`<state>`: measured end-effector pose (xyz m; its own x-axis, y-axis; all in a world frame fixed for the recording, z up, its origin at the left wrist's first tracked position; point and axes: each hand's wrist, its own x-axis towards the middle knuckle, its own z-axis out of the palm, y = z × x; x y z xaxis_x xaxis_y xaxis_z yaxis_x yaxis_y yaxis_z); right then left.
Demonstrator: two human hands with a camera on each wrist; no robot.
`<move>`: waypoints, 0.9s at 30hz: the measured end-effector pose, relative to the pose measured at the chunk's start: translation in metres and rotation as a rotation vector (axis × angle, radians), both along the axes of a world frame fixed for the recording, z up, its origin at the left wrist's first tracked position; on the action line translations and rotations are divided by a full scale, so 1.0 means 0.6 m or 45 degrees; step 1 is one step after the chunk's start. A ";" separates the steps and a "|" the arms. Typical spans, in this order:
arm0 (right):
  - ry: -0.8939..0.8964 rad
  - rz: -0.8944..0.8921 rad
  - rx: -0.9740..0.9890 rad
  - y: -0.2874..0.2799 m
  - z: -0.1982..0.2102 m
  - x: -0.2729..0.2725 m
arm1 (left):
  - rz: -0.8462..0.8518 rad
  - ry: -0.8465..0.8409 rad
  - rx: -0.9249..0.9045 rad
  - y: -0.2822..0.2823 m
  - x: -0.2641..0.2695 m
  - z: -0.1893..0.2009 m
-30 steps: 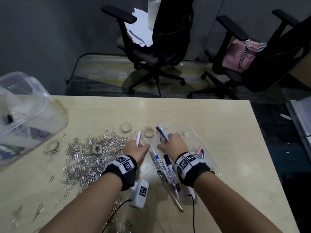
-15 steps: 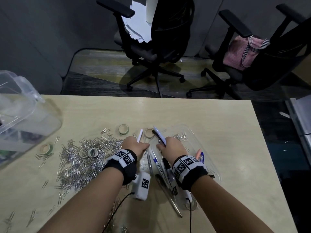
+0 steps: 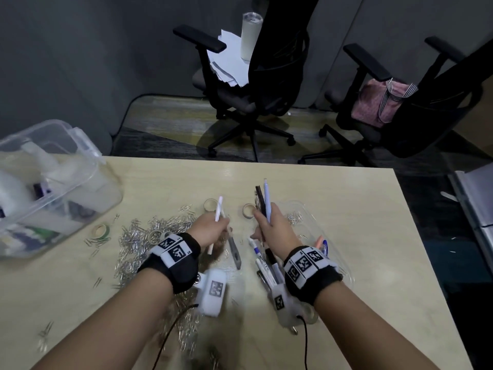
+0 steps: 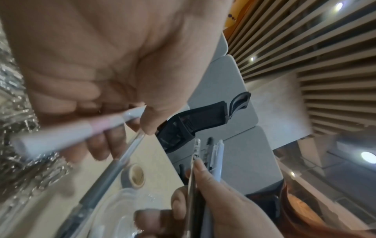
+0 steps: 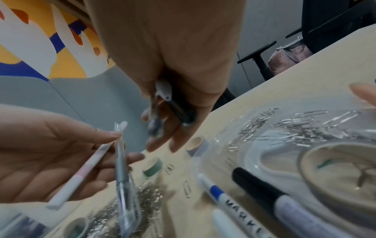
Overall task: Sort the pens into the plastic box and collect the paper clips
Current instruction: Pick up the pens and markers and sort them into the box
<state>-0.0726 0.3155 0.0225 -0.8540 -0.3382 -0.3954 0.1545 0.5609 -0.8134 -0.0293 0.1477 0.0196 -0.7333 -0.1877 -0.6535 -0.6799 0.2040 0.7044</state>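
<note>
Silver paper clips lie heaped on the pale worktop beside the left hand, with a few more in the shallow clear tray on the right. The left grip is closed on a white pen and a clear-barrelled pen, both pinched near the fingertips. The right hand is clenched round a bundle of pens that stands nearly upright. Markers lie on the worktop by the right wrist. The plastic box sits at the far left edge, well apart from both hands.

To do this step well, I would pass the left hand's two pens into the right bundle or carry each handful separately, keeping the barrels parallel so none slips, then lower them lengthwise into the box instead of dropping them tip-first. The loose pinch on the left looks the likelier one to let a pen slide.

Compared with a second ago, both hands have risen off the worktop; the right-hand bundle, then lying low over the tray, now points up and away.
</note>
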 end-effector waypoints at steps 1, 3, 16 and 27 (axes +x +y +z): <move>-0.070 -0.025 -0.089 -0.009 0.008 0.008 | 0.031 0.013 0.072 -0.005 0.007 0.013; -0.148 -0.010 -0.190 -0.028 0.023 0.025 | 0.122 0.030 0.222 -0.019 0.025 0.036; 0.066 0.286 -0.241 -0.222 0.085 0.110 | 0.447 0.319 0.266 -0.191 0.148 0.130; 0.059 0.302 -0.358 -0.455 0.117 0.183 | 0.529 0.476 0.143 -0.413 0.234 0.164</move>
<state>0.0375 0.0427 0.0929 -0.7535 -0.6188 -0.2219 0.0065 0.3305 -0.9438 0.1109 -0.1002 0.1183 -0.7978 -0.4543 -0.3964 -0.3873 -0.1177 0.9144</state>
